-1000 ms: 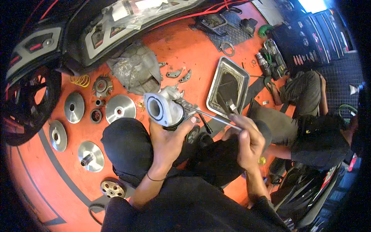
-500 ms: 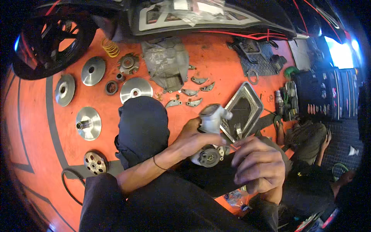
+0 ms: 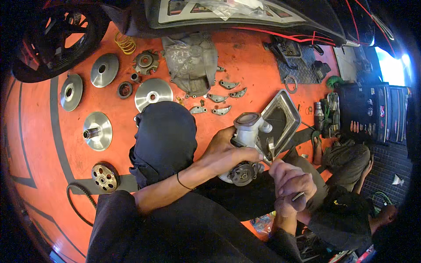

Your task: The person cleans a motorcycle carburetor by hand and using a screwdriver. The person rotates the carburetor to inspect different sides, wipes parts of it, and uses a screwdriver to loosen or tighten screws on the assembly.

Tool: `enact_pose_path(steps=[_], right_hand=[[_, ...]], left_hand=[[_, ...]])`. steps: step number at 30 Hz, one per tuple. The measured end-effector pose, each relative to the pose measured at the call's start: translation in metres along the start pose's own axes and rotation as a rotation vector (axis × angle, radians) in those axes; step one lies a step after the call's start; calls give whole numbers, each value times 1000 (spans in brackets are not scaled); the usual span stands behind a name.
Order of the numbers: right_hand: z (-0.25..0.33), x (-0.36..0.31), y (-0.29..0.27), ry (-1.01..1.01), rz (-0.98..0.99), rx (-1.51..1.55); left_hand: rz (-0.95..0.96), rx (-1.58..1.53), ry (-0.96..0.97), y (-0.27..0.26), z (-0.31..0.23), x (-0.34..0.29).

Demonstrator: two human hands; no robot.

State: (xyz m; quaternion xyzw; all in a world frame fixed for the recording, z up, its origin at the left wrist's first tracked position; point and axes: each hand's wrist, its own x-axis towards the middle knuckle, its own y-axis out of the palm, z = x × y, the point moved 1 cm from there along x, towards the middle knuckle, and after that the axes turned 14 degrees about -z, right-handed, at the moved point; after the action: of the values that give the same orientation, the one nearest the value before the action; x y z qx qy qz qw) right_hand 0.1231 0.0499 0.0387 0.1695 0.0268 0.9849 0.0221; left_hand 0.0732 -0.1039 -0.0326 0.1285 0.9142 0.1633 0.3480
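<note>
My left hand (image 3: 228, 151) is wrapped round a silver carburetor (image 3: 247, 127), whose round mouth faces up. A black round piece (image 3: 242, 174) shows on its lower part, below my fingers. Close by on the right, my right hand (image 3: 291, 182) is closed on a slim metal tool (image 3: 299, 196); one end sticks out of the fist, and the rest is hidden by my fingers. Just beyond both hands is a metal tray (image 3: 294, 111) with a dark bottom. A flat metal-ended piece (image 3: 271, 144) lies at its near edge.
Metal discs (image 3: 154, 93), a grey casing (image 3: 188, 65), curved metal pieces (image 3: 217, 98), a yellow spring (image 3: 126, 45) and a black belt (image 3: 72, 204) lie on the orange floor. A motorcycle wheel (image 3: 59, 39) stands far left. Another person (image 3: 344, 215) sits at the right, near a dark tool cabinet (image 3: 364, 111).
The carburetor has shifted slightly right and up in my left hand. My right hand has turned and moved down-left, so the tool's end now shows.
</note>
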Motion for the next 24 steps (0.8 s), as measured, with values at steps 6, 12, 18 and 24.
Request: enact_pose_path(steps=[6,12,18,24], right_hand=[[-16,-8,13,-70,-395,50],[-36,-3,23,-102,-486,127],[-28,-4,24,-96,-448,149],[-22,-9,11,-108,-286,56]], left_hand=[[-143,52,186,2,4,2],[-278,-23,374,2,4,0],[-252,-7,507,0,13,5],[-188,-165,469,0,6,-6]])
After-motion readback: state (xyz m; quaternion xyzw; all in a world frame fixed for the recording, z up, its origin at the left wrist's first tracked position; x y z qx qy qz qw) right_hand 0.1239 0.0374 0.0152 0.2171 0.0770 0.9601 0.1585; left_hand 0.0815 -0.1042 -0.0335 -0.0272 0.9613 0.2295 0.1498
